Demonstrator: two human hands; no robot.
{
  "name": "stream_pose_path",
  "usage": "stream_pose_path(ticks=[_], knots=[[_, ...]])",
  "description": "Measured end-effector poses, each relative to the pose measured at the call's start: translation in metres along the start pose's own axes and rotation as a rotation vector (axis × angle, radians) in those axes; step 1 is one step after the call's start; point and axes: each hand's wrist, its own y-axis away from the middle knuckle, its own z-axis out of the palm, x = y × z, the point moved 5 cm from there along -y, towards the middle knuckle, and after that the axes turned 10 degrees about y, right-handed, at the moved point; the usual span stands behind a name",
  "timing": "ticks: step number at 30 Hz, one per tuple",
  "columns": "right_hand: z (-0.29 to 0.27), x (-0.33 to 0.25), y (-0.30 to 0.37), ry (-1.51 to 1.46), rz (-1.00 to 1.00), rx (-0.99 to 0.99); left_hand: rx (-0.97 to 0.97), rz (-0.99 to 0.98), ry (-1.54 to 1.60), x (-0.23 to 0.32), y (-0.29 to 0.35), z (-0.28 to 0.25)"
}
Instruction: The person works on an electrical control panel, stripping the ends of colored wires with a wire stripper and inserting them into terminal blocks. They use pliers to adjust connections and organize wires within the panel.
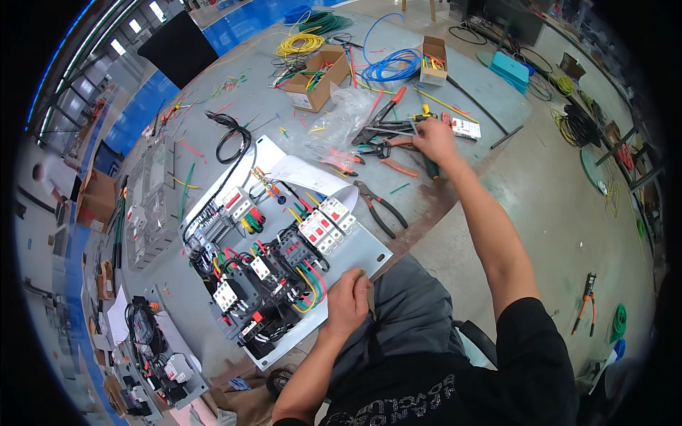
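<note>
A grey metal mounting panel (369,250) lies tilted across the table's near edge. It carries white circuit breakers (327,226), black contactors (295,248) and coloured wires. My left hand (348,302) is closed at the panel's near edge; whatever its curled fingers hold is hidden. Over a pile of hand tools to the right, my right hand (435,142) has its fingers pinched together near an orange-handled tool (399,142). I cannot make out what is between those fingers. Dark-handled pliers (379,208) lie between the panel and the pile.
Clear plastic bags (334,128) lie beside the tools. Farther back are an open cardboard box (316,78), a smaller box (433,60) and coils of blue wire (391,66) and yellow wire (298,44). Another wired panel (153,348) is at the lower left. A crimping tool (587,305) lies on the floor.
</note>
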Motion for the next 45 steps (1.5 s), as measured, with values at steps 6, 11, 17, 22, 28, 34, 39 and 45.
stream_pose_path(ticks=[6,11,17,22,28,34,39,45], knots=[[-0.002,0.039,-0.029,0.049,0.137,-0.086,0.009,-0.08,0.062,0.0,-0.002,0.001],[-0.032,-0.09,-0.006,-0.177,-0.415,0.104,0.007,-0.056,-0.032,0.0,0.003,-0.002],[0.033,-0.172,-0.001,0.014,-0.548,0.017,-0.009,0.027,-0.07,-0.001,0.0,0.002],[0.048,-0.15,-0.036,-0.11,-0.342,-0.034,0.008,0.032,-0.054,-0.001,-0.001,0.001],[0.037,-0.077,-0.075,-0.161,0.003,0.035,0.002,0.003,-0.058,0.001,0.0,-0.003],[0.029,-0.013,-0.094,-0.065,0.224,0.101,-0.018,0.022,-0.008,0.002,-0.003,0.001],[-0.047,-0.086,-0.051,-0.284,-0.01,0.318,0.035,-0.064,0.032,-0.005,0.004,-0.004],[-0.016,-0.172,0.02,-0.329,-0.547,-0.028,0.042,-0.116,0.118,-0.003,-0.001,-0.003]])
